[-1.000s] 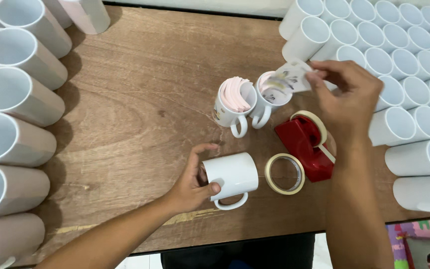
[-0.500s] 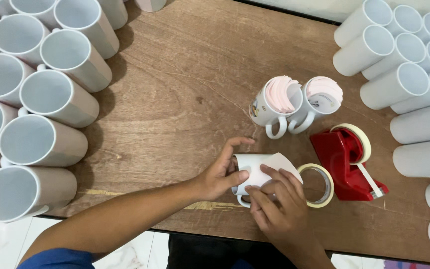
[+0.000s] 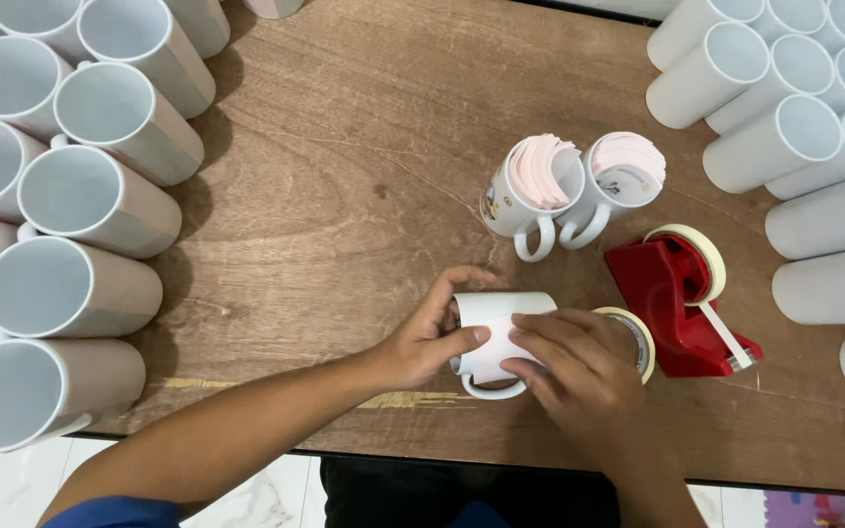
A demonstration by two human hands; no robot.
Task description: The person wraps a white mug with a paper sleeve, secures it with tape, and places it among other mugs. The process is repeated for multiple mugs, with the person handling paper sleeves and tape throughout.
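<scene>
A white mug (image 3: 497, 318) lies on its side near the front edge of a brown wooden table (image 3: 344, 176), its handle pointing toward the person. The left hand (image 3: 427, 337) closes on the mug's open end, thumb across the front and fingers curled over the rim. The right hand (image 3: 579, 376) lies flat over the other end, its fingers pressing a white sheet of paper (image 3: 494, 354) against the mug's side; the hand is closed on nothing, only pressing down.

Just right of the mug, partly under the right hand, lies a loose roll of tape (image 3: 638, 337). Beside it stands a red tape dispenser (image 3: 672, 298) with a second cream roll mounted on top and a strip hanging down toward its front end.

Behind the hands stand two upright mugs (image 3: 569, 191), touching, handles facing the person; each holds a stack of pale pink sheets on edge, and the left one carries a printed picture on its side.

Rows of plain white mugs crowd the table's left side (image 3: 61, 244) and right side (image 3: 814, 166), well apart from the hands.
</scene>
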